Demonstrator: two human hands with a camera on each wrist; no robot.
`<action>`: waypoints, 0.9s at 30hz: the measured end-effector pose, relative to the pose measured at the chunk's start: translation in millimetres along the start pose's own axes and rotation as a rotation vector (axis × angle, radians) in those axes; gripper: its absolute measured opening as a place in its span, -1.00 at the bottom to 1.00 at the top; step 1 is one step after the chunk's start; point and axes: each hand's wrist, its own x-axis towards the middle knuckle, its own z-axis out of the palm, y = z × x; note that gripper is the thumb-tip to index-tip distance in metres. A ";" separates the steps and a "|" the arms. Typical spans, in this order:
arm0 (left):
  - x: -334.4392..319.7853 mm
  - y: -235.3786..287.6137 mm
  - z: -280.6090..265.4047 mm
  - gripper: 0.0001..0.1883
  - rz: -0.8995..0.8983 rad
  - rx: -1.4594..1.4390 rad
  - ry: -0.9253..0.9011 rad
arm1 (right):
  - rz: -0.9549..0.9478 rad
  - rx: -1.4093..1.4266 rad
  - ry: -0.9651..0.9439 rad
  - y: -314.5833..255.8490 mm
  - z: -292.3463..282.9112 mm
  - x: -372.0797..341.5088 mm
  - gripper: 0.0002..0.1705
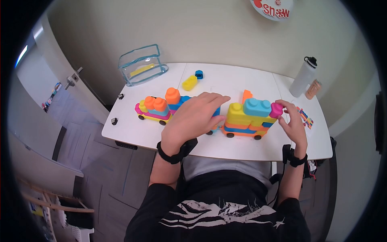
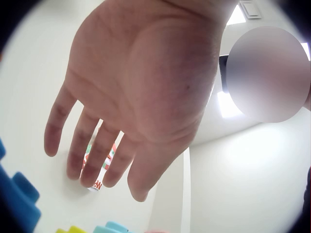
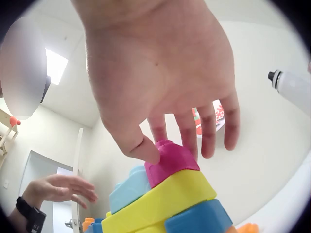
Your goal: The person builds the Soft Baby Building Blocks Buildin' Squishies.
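Note:
A toy train of building blocks on wheels stands across the white table. At its right end is a tall car with a yellow block (image 3: 160, 200), a light blue block (image 1: 257, 107) and a magenta block (image 3: 171, 162) on top. My right hand (image 1: 293, 125) pinches the magenta block between thumb and index finger, the other fingers extended. Over the middle of the train my left hand (image 1: 197, 115) hovers with straight fingers and holds nothing, hiding part of a blue block car (image 2: 19, 199). To the left stands a low car (image 1: 155, 116) with a magenta base and orange blocks.
Behind the train lie a loose yellow block (image 1: 189, 83) and a small blue block (image 1: 199, 74). A clear zip bag (image 1: 141, 66) stands at back left. A white bottle (image 1: 302, 78), a small peach-coloured bottle (image 1: 313, 89) and a colourful printed sheet (image 1: 305, 117) are on the right.

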 end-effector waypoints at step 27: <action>-65.0 -270.2 44.7 -0.65 -0.851 0.075 -0.483 | 0.190 -0.308 0.115 27.6 -84.1 -44.1 -0.27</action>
